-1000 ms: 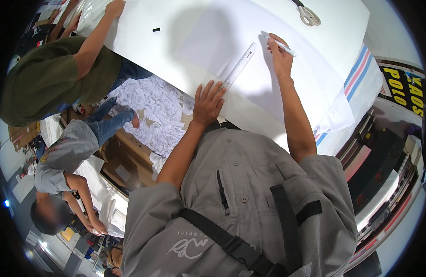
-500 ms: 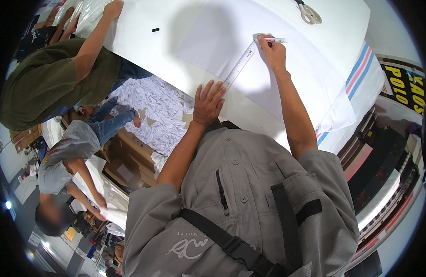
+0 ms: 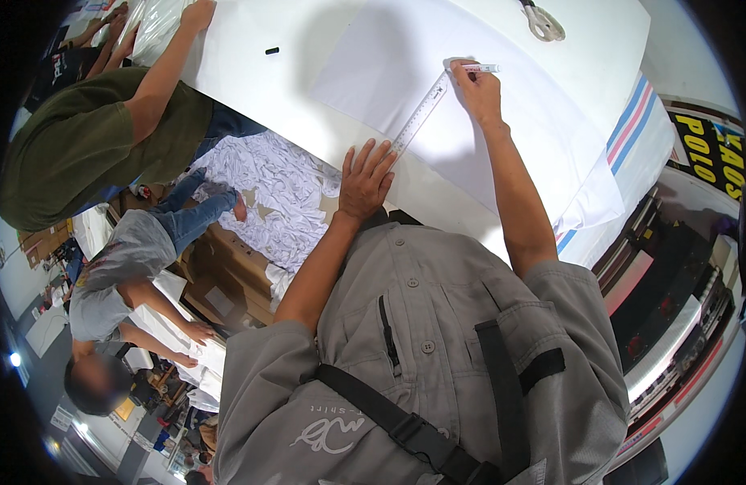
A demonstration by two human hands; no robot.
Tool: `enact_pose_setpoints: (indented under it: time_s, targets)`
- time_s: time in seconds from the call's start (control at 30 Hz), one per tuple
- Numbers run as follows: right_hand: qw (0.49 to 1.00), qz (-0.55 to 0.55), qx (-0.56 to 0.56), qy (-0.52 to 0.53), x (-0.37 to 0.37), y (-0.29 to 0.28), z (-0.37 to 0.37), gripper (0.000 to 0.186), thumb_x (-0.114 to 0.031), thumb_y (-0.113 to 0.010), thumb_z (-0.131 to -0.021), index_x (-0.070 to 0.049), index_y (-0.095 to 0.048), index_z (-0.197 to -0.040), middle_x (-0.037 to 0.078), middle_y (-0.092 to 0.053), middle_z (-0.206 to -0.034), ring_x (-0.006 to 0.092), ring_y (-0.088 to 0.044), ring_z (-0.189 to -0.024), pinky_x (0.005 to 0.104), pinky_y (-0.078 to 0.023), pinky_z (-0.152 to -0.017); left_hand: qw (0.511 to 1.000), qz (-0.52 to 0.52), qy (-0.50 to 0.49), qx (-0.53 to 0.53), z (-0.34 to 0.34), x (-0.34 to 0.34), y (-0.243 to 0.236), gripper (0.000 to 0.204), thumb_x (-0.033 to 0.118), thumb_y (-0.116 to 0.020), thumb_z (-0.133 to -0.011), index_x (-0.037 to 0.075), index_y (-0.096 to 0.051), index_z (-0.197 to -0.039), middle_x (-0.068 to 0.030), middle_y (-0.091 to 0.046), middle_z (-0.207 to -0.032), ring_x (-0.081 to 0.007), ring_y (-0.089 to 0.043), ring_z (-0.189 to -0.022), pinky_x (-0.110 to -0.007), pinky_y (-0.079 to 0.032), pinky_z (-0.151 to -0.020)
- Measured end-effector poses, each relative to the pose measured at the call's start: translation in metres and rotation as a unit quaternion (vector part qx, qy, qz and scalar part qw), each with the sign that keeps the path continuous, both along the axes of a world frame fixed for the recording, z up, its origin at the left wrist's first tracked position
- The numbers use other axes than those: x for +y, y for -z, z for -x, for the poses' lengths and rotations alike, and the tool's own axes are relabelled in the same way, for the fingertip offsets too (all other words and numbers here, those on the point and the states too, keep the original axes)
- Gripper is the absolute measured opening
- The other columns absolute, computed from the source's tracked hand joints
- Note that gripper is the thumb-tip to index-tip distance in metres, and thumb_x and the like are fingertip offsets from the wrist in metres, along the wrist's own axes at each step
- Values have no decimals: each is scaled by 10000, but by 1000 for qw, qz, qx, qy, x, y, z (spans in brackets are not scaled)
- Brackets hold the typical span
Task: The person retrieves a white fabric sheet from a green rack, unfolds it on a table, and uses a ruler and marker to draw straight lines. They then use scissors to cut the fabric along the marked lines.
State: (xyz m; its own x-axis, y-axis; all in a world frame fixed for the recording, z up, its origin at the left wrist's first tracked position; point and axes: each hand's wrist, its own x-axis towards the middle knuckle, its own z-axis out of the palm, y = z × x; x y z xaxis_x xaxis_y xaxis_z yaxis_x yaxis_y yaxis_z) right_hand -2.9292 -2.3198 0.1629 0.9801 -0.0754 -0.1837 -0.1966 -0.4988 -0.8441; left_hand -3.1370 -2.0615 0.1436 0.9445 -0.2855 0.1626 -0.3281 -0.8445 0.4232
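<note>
A sheet of white fabric [image 3: 361,61] lies flat on the white table [image 3: 252,89]. Across it slants a clear ruler [image 3: 422,113]. My left hand [image 3: 364,182] rests flat at the ruler's near end, fingers stretched and slightly apart, fingertips on or beside it. At the ruler's far end, my right hand [image 3: 478,93] is closed round a white marker [image 3: 488,69]. Its writing tip is hard to make out beside the fingers. A small black cap [image 3: 272,51], apart from both hands, lies on the table to the left.
Scissors [image 3: 543,22] with pale wrapped handles lie at the far right. A striped sheet [image 3: 636,133] hangs over the table's right side. Below the left edge is a heap of white cloth [image 3: 268,182]. Two co-workers, in a green shirt [image 3: 82,145] and a grey shirt [image 3: 130,250], are at left.
My right hand and the marker have shifted very slightly; my left hand and the ruler stay in place. The co-worker in grey has moved both arms.
</note>
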Motion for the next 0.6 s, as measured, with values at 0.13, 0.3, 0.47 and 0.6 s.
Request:
enact_pose_setpoints:
  time_s: [0.13,0.3,0.47,0.6]
  targets:
    - [998,-32,-50,-2,3,1,2,378,-359,-656,-958,-39,-782,-1115,139,-777,-898,213,-728,-830,348,-550,-767,1000,6,2,-5,0,1,1,428,261,-626,-1004,179,-628,-1424,-32,-520,-1582,-293,-420,-1501,-572,-264,-1235]
    - [999,-19,-28,2,4,-6,3,375,-355,-656,-957,-43,-786,-1117,143,-780,-905,215,-733,-839,350,-551,-770,1000,9,3,-10,-1,1,1,428,256,-631,-1000,175,-631,-1420,-35,-524,-1578,-298,-424,-1499,-573,-267,-1232]
    - [1000,-9,-26,11,3,-3,2,404,-392,-658,-963,-48,-795,-1124,132,-775,-893,207,-722,-838,348,-548,-774,1000,3,0,-8,-1,0,-2,417,264,-630,-1006,171,-638,-1412,-22,-533,-1570,-277,-424,-1499,-560,-265,-1243]
    - [994,-92,-9,56,0,1,3,391,-373,-675,-987,-18,-787,-1110,115,-761,-887,179,-691,-812,322,-536,-760,1000,2,2,-8,0,1,0,428,264,-627,-1006,174,-629,-1424,-29,-526,-1576,-289,-423,-1498,-568,-265,-1237]
